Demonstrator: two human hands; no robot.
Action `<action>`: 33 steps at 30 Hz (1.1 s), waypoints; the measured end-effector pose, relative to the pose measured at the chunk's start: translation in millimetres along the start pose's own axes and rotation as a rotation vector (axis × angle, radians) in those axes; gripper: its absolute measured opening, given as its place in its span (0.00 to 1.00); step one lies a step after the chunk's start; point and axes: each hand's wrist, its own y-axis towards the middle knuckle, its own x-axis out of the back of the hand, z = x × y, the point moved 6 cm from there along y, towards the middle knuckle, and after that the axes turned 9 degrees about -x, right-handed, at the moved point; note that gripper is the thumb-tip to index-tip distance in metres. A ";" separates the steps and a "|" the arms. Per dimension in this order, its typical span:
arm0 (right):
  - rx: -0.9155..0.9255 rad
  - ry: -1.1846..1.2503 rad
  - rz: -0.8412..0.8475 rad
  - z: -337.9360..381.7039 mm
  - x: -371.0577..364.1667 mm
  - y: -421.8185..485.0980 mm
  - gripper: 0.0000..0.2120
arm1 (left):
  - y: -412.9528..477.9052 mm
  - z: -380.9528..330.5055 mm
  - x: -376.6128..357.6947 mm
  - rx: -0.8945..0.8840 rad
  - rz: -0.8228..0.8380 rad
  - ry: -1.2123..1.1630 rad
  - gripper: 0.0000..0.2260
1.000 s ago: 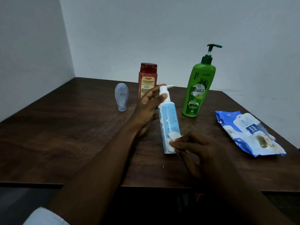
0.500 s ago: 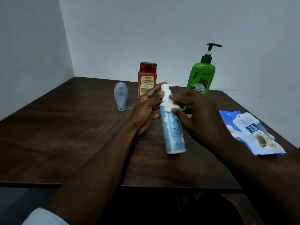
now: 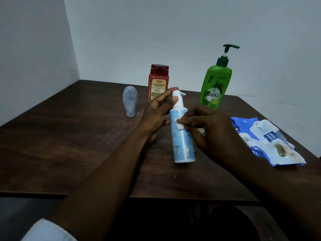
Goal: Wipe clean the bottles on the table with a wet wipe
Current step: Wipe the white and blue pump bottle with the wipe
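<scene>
A: Two hands on one bottle [image 3: 182, 136], tilted at the middle of the table [image 3: 69, 145].

B: Yes, the left hand [image 3: 156, 115] grips its pump neck; the right hand [image 3: 208, 129] pinches the wipe [image 3: 180, 125] against its shoulder.

A: Light, stiff plastic, I'd say, and slick once wet.

B: So hold the neck, not the label.
</scene>
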 end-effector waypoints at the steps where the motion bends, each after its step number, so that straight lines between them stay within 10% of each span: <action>1: 0.000 0.000 0.017 0.7 -0.8 -4.7 0.11 | -0.2 -0.2 0.4 0.000 -0.005 -0.001 0.13; 33: -0.088 0.031 -0.014 -0.7 7.2 -47.1 0.09 | 3.3 1.0 -4.4 0.016 0.081 -0.068 0.15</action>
